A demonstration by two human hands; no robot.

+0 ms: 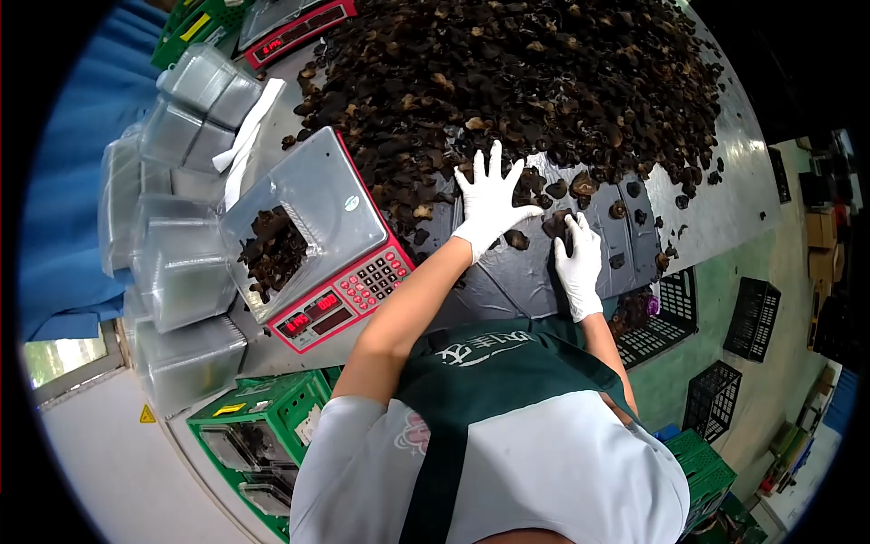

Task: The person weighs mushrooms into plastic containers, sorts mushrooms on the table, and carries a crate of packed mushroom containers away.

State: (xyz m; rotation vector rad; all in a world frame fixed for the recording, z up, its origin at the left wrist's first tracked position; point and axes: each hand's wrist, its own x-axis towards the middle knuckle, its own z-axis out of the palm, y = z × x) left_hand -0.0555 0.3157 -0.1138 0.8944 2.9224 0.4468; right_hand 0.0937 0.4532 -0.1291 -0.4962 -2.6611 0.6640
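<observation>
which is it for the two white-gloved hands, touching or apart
Apart. The head view shows a plain gap between the thumb of the left hand and the fingers of the right hand, with dark fungus visible there.

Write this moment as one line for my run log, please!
left hand: gloved, spread at dark pile | right hand: gloved, beside loose pieces | nearer red scale: lit, dark heap on top

The worktop (748,168) looks like smooth, shiny metal; the sheet (507,286) over it, wrinkled glossy plastic. The heaped pieces (507,86) look rough, with glints. The gloves (492,204) appear thin, matt and rubbery, the containers (186,267) clear glossy plastic, the apron (489,376) matt cloth.
</observation>
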